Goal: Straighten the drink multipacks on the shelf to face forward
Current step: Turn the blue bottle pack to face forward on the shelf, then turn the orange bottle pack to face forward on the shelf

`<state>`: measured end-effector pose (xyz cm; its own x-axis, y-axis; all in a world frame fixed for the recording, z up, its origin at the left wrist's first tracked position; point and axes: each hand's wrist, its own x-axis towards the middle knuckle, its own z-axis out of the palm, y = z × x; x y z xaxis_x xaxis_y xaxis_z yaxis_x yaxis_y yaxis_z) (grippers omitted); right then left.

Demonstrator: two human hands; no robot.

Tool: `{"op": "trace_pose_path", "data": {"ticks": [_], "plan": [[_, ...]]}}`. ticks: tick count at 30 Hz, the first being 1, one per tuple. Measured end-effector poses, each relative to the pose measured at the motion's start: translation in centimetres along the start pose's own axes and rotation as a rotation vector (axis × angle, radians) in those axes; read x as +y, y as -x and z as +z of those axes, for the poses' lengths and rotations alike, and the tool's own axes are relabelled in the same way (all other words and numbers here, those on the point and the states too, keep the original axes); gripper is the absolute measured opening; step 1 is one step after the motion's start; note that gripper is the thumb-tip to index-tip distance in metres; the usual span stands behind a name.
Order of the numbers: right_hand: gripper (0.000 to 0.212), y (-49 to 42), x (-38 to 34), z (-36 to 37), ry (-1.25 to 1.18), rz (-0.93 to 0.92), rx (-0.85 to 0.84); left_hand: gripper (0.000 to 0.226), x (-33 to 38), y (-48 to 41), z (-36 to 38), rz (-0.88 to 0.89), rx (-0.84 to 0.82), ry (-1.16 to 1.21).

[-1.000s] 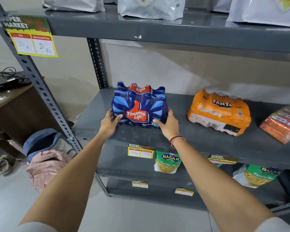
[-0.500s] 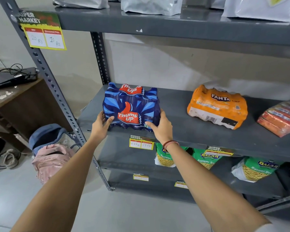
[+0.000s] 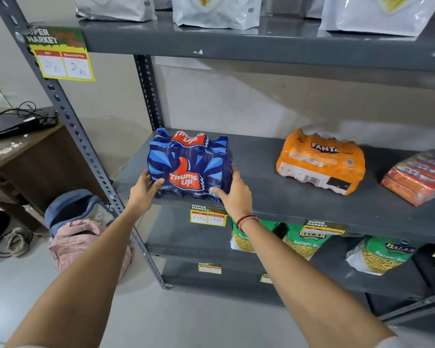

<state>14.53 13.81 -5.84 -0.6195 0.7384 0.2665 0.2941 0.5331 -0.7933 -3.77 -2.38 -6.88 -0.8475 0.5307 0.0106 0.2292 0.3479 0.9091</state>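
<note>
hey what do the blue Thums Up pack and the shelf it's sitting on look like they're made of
Thums Up pack: looks like glossy printed plastic shrink-wrap, pulled tight and scalloped over the bottle shapes inside. The bottles' own material is hidden.
Shelf: looks like grey painted metal, matte, with perforated angle-iron uprights; a small paint chip shows on the upper shelf's edge.

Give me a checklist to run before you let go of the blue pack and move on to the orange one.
1. Blue pack faces forward, logo to the front: ok.
2. Blue pack sits flat on the shelf: cannot tell, its base is partly hidden by the hands.
3. Left hand and right hand hold its lower corners: ok.
4. Orange pack faces forward: not ok, it lies turned at an angle.
5. Red pack faces forward: not ok, it lies slanted at the right edge.
6. Bare shelf between the blue and orange packs: ok.
</note>
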Motion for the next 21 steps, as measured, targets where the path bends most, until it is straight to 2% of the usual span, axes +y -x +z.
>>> {"op": "trace_pose_path", "data": {"ticks": [5, 8, 10, 11, 12, 14, 17, 21], "plan": [[0.072, 0.0, -0.1, -0.1, -0.037, 0.001, -0.042, 0.059, 0.8, 0.2, -0.1, -0.002, 0.018, -0.103], [0.069, 0.1, 0.9, -1.2, -0.14, -0.004, -0.07, 0.054, 0.8, 2.8, 2.0, -0.027, 0.215, -0.089], [0.068, 0.1, 2.0, -2.6, -0.175, 0.014, -0.014, 0.039, 0.3, 5.9, 4.9, 0.065, 0.383, -0.088], [0.065, -0.1, 2.9, -3.8, -0.195, 0.027, 0.023, 0.029, 0.3, 7.6, 7.1, 0.127, 0.415, -0.109], [0.059, -0.2, 3.4, -4.7, -0.211, 0.024, 0.062, 0.02, 0.3, 9.2, 8.9, 0.177, 0.393, -0.131], [0.046, -0.8, 4.5, -7.2, -0.207, 0.011, 0.125, 0.008, 0.9, 11.6, 13.1, 0.278, 0.232, -0.197], [0.034, -2.2, 6.5, -12.0, -0.143, -0.003, 0.193, 0.006, 3.8, 12.5, 18.3, 0.441, -0.003, -0.258], [0.031, -4.3, 9.6, -18.5, 0.064, -0.02, 0.37, 0.014, 9.5, 9.7, 22.3, 0.614, -0.039, -0.296]]}}
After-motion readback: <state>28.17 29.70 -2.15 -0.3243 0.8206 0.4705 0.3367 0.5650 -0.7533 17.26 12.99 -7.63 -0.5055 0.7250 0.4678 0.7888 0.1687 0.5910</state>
